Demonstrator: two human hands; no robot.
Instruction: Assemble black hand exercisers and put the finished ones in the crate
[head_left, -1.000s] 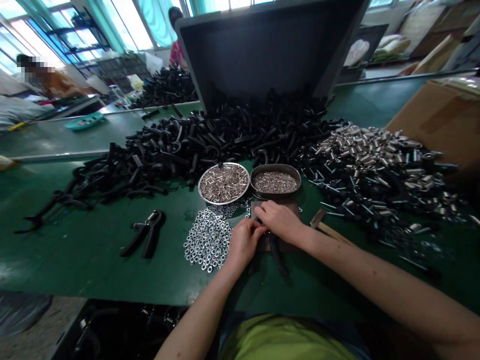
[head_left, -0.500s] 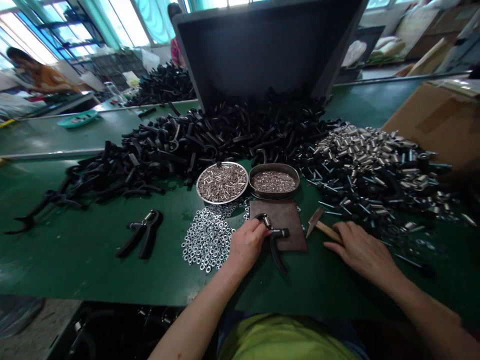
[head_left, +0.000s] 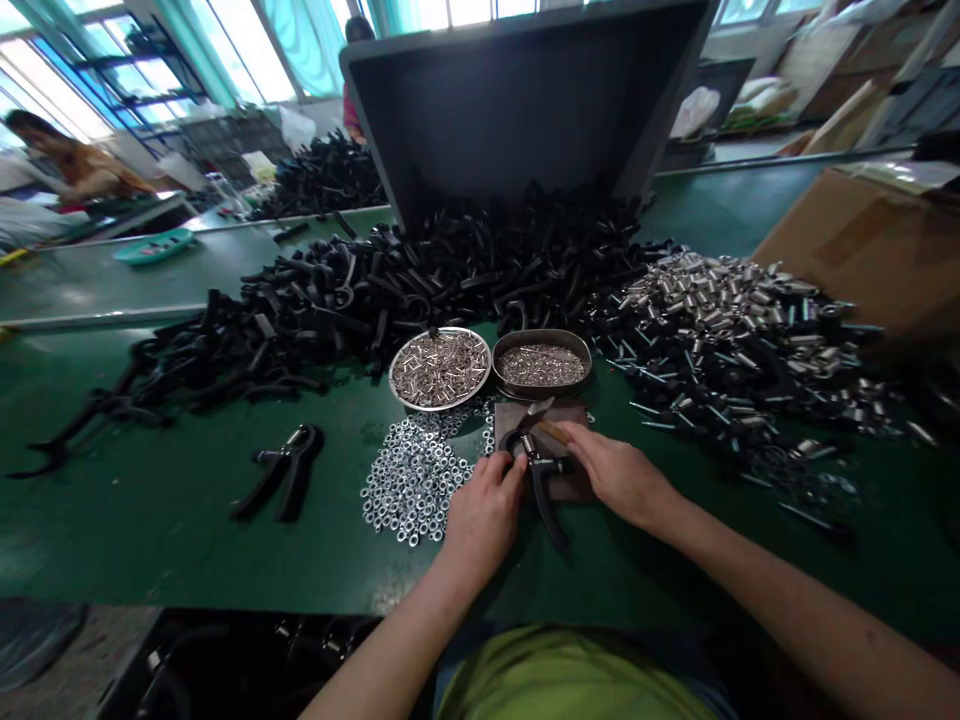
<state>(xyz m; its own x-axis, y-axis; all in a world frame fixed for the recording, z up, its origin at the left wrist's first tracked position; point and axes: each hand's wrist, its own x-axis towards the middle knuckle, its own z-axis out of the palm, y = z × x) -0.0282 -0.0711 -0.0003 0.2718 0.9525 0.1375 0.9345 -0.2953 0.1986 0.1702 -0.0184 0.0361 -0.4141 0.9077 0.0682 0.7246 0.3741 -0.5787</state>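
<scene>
A black hand grip exerciser (head_left: pixel 546 500) with a coiled spring lies over a flat metal plate (head_left: pixel 577 487). My left hand (head_left: pixel 484 505) is closed on its left side, near the spring. My right hand (head_left: pixel 619 475) grips the wooden handle of a hammer (head_left: pixel 553 431). The hammer's head is over the upper end of the hand grip, close to the spring; whether it touches cannot be made out. A heap of small metal nuts (head_left: pixel 416 485) lies beside my left hand. Another assembled hand grip (head_left: pixel 289 470) rests farther left on the green table.
Behind the plate stand a round dish of small metal pins (head_left: pixel 441 368) and an oval tin of tiny metal parts (head_left: pixel 543 364). Black handles (head_left: pixel 337 285) are heaped before a tipped grey bin (head_left: pixel 517 110). Springs and bolts (head_left: pixel 720 300) pile up at right, near a cardboard box (head_left: pixel 862 240).
My right hand has lifted the hammer from the right of the plate and brought it left over the hand grip. My left hand stays on the hand grip.
</scene>
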